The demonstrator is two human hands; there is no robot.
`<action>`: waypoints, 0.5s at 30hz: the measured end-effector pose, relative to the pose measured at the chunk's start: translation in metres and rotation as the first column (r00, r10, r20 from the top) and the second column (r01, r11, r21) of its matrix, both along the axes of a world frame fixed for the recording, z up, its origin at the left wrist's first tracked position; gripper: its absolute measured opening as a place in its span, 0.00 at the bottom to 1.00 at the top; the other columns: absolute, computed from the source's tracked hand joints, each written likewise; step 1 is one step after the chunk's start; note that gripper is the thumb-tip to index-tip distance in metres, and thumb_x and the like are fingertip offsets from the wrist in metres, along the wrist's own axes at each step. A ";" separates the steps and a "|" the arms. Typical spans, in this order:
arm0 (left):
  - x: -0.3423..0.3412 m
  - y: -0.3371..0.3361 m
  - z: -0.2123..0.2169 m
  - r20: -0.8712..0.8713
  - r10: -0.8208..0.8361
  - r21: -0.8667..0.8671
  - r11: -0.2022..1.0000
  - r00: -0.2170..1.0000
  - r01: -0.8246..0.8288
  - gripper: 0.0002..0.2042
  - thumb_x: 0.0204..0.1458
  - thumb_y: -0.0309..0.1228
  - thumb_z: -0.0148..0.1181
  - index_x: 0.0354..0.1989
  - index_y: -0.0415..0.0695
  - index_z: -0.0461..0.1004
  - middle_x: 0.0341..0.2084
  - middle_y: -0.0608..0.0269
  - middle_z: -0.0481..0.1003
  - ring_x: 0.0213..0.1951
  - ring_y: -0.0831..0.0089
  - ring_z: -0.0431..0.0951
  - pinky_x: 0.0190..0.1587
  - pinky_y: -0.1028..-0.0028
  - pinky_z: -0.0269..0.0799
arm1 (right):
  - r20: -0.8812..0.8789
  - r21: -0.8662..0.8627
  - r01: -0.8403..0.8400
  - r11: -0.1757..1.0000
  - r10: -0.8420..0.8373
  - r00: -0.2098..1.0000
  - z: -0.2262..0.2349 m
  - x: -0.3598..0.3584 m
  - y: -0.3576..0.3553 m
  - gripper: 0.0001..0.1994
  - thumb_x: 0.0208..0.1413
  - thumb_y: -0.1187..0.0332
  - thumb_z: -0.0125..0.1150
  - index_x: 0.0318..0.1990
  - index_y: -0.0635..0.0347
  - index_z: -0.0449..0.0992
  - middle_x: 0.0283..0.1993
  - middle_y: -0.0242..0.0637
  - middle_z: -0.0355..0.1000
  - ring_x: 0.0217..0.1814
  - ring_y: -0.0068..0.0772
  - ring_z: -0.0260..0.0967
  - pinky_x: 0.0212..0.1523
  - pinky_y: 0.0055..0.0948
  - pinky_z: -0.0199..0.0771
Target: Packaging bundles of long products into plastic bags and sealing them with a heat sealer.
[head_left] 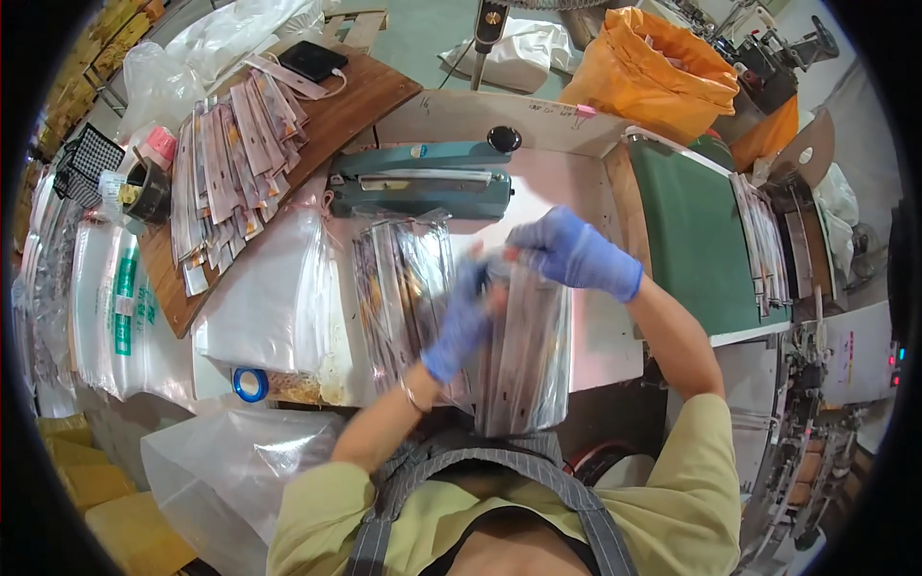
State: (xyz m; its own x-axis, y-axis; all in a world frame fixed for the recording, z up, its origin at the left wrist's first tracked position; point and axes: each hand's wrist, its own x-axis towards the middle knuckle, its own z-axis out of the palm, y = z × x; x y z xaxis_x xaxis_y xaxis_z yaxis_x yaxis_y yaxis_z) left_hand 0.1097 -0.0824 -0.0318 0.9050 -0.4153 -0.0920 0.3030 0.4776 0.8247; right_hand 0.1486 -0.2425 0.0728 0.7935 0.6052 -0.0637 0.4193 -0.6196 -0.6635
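Note:
A clear plastic bag (523, 355) filled with long, thin printed packets lies in front of me, its lower end reaching past the table's front edge. My right hand (581, 254), in a blue glove, is closed in a pinch at the bag's top end. At the bag's upper left side is my left hand (463, 322), also gloved; motion smears its fingers, so their grip is unclear. Just left of it lies a second filled bag (384, 288), partly covered by my left hand. Behind both bags stands a teal bag sealer (423, 197) with a black round knob.
On the left, a slanted wooden board (370, 91) carries loose packets (230, 144) and a black phone (312, 60). Empty clear bags (269, 298) are stacked beside a blue tape roll (250, 384). A green-topped surface (687, 230) and an orange sack (653, 67) are at right.

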 end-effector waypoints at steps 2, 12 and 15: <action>-0.041 -0.003 -0.011 -0.021 -0.033 -0.035 0.999 0.999 0.032 0.31 0.41 0.31 0.63 0.53 0.41 0.53 0.49 0.58 0.61 0.49 0.73 0.63 0.45 0.71 0.66 | 0.134 0.068 0.023 0.997 -0.032 0.990 0.001 -0.004 0.011 0.05 0.44 0.70 0.55 0.30 0.55 0.74 0.25 0.43 0.70 0.30 0.45 0.68 0.36 0.33 0.68; 0.013 -0.020 -0.030 -0.065 -0.170 0.245 0.953 0.983 0.181 0.13 0.36 0.29 0.67 0.31 0.39 0.75 0.24 0.66 0.75 0.26 0.79 0.73 0.31 0.79 0.70 | 0.292 0.239 0.788 0.568 -0.816 0.499 -0.064 0.071 -0.051 0.04 0.51 0.71 0.53 0.30 0.61 0.71 0.22 0.32 0.66 0.26 0.19 0.61 0.27 0.21 0.64; 0.044 -0.018 -0.031 -0.252 -0.136 0.069 0.985 0.958 0.158 0.12 0.35 0.28 0.67 0.31 0.41 0.75 0.26 0.65 0.75 0.26 0.78 0.73 0.29 0.78 0.70 | -0.049 0.705 0.543 0.456 -0.733 0.679 -0.059 0.104 0.007 0.08 0.53 0.67 0.50 0.36 0.61 0.69 0.27 0.28 0.64 0.29 0.16 0.58 0.31 0.17 0.61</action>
State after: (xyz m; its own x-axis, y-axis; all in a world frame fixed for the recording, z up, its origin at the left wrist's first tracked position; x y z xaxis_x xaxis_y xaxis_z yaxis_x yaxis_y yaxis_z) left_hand 0.1541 -0.1008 -0.0631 0.7795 -0.5227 -0.3453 0.5627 0.3417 0.7527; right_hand 0.2525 -0.2357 0.0140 0.8987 -0.2731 0.3432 0.2765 -0.2547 -0.9266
